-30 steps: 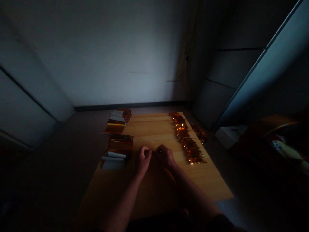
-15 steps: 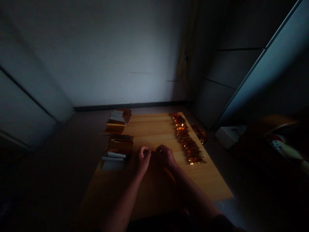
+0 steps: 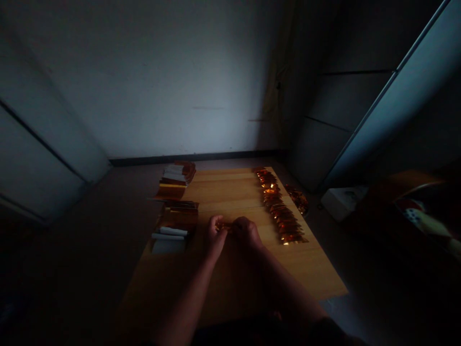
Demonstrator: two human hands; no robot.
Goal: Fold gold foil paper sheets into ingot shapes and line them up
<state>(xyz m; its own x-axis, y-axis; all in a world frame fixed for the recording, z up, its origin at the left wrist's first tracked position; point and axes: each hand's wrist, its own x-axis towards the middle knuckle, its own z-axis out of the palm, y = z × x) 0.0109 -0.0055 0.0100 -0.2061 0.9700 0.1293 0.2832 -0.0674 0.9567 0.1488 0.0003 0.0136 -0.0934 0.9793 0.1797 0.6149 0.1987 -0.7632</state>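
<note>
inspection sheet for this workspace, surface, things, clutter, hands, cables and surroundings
Surface: pale wooden table, dim towards the near side.
Things: both hands hold a shiny foil piece; copper-coloured and whitish sheets lie along the left edge; a row of folded foil runs down the right side.
Clutter: a foil heap past the right edge; a white box farther right.
Hands: left hand and right hand close together, fingers pinched; exact grip too dark to tell.
Cables: nothing seen for certain in the dim light.
Surroundings: pale wall ahead with a dark skirting strip; deep shadow at both sides.
</note>
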